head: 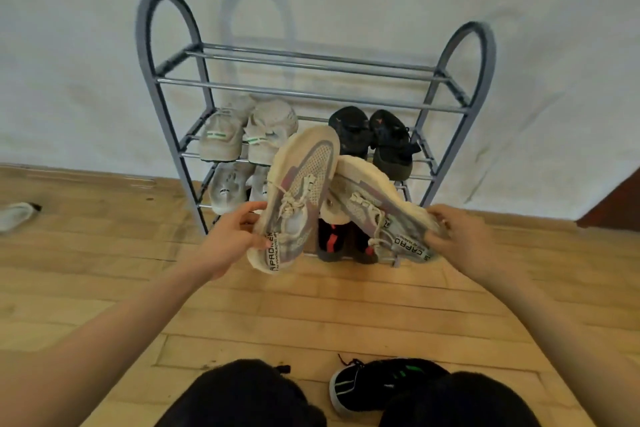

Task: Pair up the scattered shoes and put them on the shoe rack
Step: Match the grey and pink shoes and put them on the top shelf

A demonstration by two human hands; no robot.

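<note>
In front of the shoe rack (166, 87), which already has some pairs (249, 135) on it, the left hand (232, 239) grips one grey shoe (298, 191) and the right hand (460, 236) grips its twin (374, 204), both held in the air and not on a shelf yet — while a black shoe (381, 381) and a white shoe (15, 215) lie on the floor (311, 305).

From where I stand, the grey-and-lilac mesh sneaker with a cream sole (301, 184), gripped by the left hand (232, 239), has a pale strip (272, 253) running up its heel, just right of that hand's thumb. The strip is printed in black capitals. Only "APRO" shows, as the start of the word curves out of sight. The matching grey-and-lilac sneaker (374, 211), held in the right hand (464, 236), wears the same strip just left of the fingers, reading "CAPRO". Under each word runs 1 line of smaller print, too fine to read.
</note>
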